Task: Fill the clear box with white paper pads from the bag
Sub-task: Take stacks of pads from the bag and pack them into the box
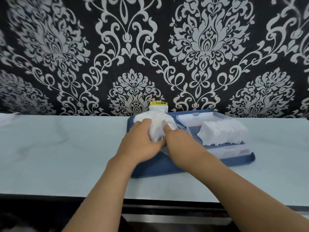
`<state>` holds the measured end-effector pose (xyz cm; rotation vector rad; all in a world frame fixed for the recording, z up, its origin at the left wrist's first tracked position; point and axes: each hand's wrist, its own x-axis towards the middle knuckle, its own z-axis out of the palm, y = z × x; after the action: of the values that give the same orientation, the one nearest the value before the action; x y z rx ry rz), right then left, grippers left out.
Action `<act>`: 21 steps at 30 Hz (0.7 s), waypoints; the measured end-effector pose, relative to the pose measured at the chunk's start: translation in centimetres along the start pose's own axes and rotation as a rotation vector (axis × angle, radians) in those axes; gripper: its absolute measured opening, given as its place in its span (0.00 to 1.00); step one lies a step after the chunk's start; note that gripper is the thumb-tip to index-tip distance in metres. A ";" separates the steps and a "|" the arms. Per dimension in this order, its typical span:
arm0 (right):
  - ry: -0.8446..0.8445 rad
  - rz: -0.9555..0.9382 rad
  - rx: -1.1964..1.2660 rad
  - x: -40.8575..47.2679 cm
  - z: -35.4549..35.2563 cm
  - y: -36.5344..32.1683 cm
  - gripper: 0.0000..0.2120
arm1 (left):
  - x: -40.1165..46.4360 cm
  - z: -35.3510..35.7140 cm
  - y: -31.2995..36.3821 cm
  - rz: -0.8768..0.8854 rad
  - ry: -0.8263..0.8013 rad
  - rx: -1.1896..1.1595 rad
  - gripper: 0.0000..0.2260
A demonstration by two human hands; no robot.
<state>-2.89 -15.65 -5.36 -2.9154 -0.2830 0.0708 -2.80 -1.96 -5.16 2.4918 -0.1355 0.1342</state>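
Note:
A clear plastic bag of white paper pads lies on the left part of a blue tray. My left hand grips the bag from the left. My right hand grips it from the right, fingers dug into the plastic. To the right on the tray stands the clear box, lid open at the back. A stack of white pads stands on edge in the box and rises above its rim.
The tray rests on a pale blue tabletop against a black wall with a white damask pattern. A white wall socket with a yellow warning label sits just behind the bag. The table's front edge runs near my forearms.

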 end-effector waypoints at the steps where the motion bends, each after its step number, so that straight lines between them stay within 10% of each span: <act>1: 0.015 -0.018 0.010 0.2 0.2 0.1 0.24 | 0.0 0.1 0.2 -0.007 0.020 0.034 0.29; 21: 0.211 -0.053 -0.305 3.1 -0.7 -0.5 0.38 | 0.6 0.6 0.7 0.062 0.251 0.051 0.12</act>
<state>0.08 -14.72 -4.61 -3.1769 -0.3633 -0.3134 -2.24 -2.96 -5.16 2.4972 -0.1053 0.4794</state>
